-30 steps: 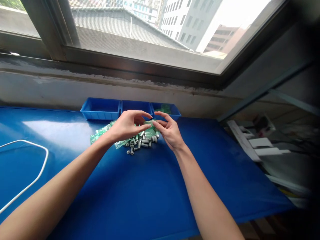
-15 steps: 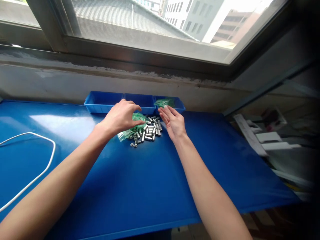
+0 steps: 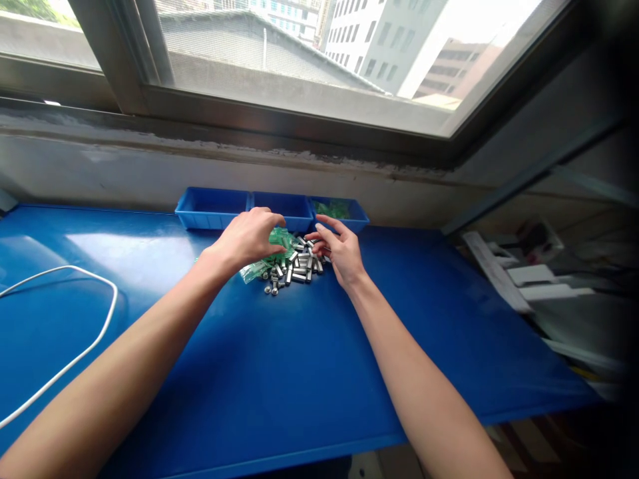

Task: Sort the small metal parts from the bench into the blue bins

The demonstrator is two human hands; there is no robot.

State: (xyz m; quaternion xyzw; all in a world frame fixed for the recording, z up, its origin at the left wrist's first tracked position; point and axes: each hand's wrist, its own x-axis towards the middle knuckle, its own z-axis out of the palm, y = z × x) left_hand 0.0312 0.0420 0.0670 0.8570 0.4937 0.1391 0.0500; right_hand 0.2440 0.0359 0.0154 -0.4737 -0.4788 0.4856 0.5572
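Observation:
A heap of short silver metal standoffs (image 3: pixel 299 273) lies on the blue table, with a few round-headed screws (image 3: pixel 272 290) at its front. Green plastic bags (image 3: pixel 281 241) rest on the heap's left side. Over these bags hovers my left hand (image 3: pixel 252 234), thumb and fingers apart, with nothing seen in it. My right hand (image 3: pixel 341 249) is at the heap's right edge, its fingers spread and slightly curled above the standoffs. Behind the heap, more green bags (image 3: pixel 333 209) lie in the right compartment of the blue bins (image 3: pixel 214 219).
The blue table (image 3: pixel 299 386) runs along a wall beneath a window. A white cable (image 3: pixel 107 319) curves over its left part. Beyond the right edge stand white and grey objects (image 3: pixel 534 274) and a slanted metal bar (image 3: pixel 524 176).
My right hand has moved from in front of the right bin to the standoffs, and the green bag by its fingers now lies lower in the bin. My left hand has barely moved.

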